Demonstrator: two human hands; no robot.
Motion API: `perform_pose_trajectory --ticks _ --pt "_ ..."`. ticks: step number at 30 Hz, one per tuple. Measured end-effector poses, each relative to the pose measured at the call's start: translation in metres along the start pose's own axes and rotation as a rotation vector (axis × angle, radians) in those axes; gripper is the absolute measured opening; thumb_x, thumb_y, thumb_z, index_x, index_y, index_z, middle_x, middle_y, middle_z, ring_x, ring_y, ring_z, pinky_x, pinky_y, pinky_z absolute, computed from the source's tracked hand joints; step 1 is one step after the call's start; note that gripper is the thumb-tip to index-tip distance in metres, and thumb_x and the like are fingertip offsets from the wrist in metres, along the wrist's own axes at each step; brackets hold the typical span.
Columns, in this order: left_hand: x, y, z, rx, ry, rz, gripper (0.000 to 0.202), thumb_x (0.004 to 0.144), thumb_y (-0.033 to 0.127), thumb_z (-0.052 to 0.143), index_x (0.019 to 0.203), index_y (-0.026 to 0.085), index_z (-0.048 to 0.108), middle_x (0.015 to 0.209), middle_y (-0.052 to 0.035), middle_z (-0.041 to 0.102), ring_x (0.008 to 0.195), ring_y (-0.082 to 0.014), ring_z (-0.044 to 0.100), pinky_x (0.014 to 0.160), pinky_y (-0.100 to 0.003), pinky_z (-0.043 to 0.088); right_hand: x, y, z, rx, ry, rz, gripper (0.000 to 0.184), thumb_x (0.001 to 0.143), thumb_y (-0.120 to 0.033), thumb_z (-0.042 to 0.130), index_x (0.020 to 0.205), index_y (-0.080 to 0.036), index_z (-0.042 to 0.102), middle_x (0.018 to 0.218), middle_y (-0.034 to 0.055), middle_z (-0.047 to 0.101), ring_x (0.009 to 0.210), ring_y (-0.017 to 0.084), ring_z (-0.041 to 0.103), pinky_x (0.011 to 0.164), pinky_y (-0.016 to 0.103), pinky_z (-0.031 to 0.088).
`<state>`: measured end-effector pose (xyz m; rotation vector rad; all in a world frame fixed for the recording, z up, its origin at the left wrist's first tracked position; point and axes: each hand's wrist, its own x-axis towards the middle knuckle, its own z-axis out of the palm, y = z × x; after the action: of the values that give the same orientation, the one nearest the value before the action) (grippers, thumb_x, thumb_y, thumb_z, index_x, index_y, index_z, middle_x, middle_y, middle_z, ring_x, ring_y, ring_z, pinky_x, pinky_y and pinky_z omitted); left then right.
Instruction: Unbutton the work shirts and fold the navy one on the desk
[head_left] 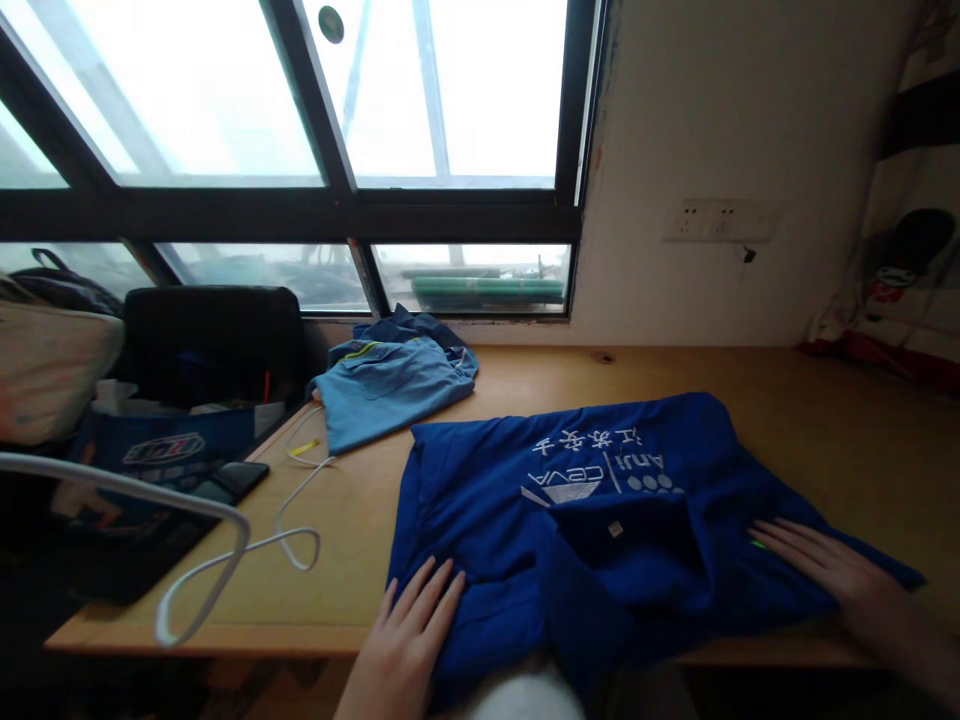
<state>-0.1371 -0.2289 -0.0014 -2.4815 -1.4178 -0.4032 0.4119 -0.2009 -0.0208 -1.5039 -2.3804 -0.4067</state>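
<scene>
A dark blue work shirt (480,480) with white lettering lies spread on the wooden table (360,590), its collar toward me and partly over the front edge. My left hand (416,625) rests flat on the shirt's left front part, fingers stretched out. On the right side of the shirt, my right hand (814,560) lies with its fingers extended over the cloth. Neither hand grips the fabric. The printed text appears upside down from where I look.
Folded light blue clothing (397,380) sits at the back left of the table. A white cable (292,530) loops over the left side, near a dark phone-like object (236,480). Bags (52,370) stand at the left. A window and wall sockets (720,220) are behind.
</scene>
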Motion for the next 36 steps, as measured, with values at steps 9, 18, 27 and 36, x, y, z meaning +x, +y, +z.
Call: perform_pose_trajectory --ticks 9,18,27,36 --pt "0.071 -0.053 0.008 -0.029 -0.244 -0.084 0.069 0.067 -0.002 0.031 0.127 0.03 0.038 0.131 -0.0003 0.04 0.122 -0.0213 0.034 0.097 -0.047 0.03 0.028 0.027 0.003 0.105 -0.252 -0.019 0.062 0.068 -0.014 0.045 0.127 -0.033 0.039 0.128 -0.0017 0.045 0.11 0.025 0.048 0.09 0.044 0.042" --pt "0.06 -0.014 -0.016 0.063 -0.052 -0.002 0.053 0.084 0.031 0.039 0.134 0.028 0.022 0.141 -0.0046 0.019 0.128 -0.0289 0.017 0.098 -0.051 0.025 0.067 0.024 -0.042 0.363 -0.208 0.112 0.055 0.073 -0.051 0.052 0.124 -0.031 0.043 0.127 0.0034 0.045 0.117 0.028 0.039 0.097 0.044 0.033" --pt "0.058 -0.003 0.017 0.067 -0.098 -0.109 0.056 0.082 0.045 0.04 0.133 0.038 0.018 0.141 -0.0013 0.021 0.126 -0.031 0.021 0.096 -0.056 0.022 0.125 0.025 0.04 0.062 -0.252 0.254 0.056 0.081 -0.057 0.03 0.123 -0.023 0.044 0.128 0.0051 0.044 0.116 0.025 0.04 0.095 0.043 0.034" --pt "0.057 -0.003 0.01 -0.001 -0.115 -0.141 0.053 0.082 0.048 0.038 0.131 0.04 0.02 0.14 -0.0014 0.024 0.125 -0.0308 0.024 0.096 -0.056 0.022 0.202 0.032 0.061 -0.108 -0.095 0.376 0.056 0.081 -0.053 0.029 0.129 -0.024 0.036 0.138 0.0033 0.029 0.124 0.027 0.026 0.1 0.046 0.024"
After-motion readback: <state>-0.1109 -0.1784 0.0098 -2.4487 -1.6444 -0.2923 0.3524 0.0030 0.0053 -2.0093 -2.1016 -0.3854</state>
